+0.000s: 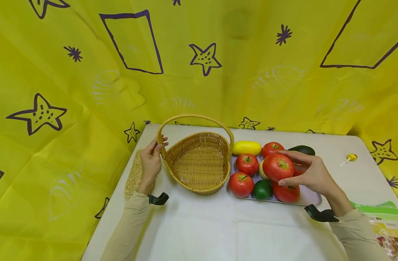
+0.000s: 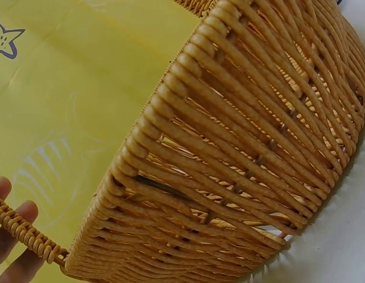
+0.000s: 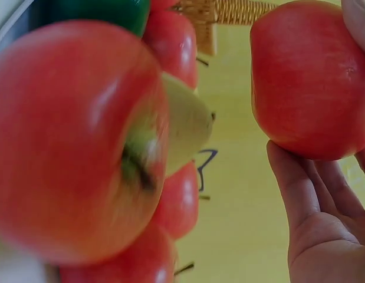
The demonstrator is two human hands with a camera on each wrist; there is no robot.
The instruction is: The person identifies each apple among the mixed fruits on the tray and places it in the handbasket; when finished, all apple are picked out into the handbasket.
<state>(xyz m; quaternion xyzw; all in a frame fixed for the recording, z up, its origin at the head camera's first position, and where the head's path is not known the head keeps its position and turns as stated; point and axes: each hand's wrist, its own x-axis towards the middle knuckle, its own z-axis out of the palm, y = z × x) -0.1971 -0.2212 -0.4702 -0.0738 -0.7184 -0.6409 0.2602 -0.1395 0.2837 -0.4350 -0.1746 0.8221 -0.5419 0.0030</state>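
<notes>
My left hand [image 1: 150, 163] grips the left side of a wicker basket's handle [image 1: 194, 116]; the basket [image 1: 199, 163] stands on the table with nothing visible inside. In the left wrist view, fingertips [image 2: 26, 212] curl round the handle beside the woven wall [image 2: 229, 135]. Above the tray [image 1: 311, 197], my right hand [image 1: 311, 172] holds a red apple [image 1: 278, 167] between thumb and fingers. Several red apples [image 1: 247, 164], a yellow oblong fruit [image 1: 247, 148], a green round fruit [image 1: 262, 189] and a dark green fruit [image 1: 302, 149] lie on or around the tray. A pale fruit [image 3: 185, 124] is partly hidden.
A yellow lollipop [image 1: 351, 157] lies on the right of the table. A green and yellow package [image 1: 381, 217] sits by the right forearm. Something beige and textured [image 1: 133, 175] lies left of the left hand. A yellow patterned sheet [image 1: 238, 90] hangs behind the table.
</notes>
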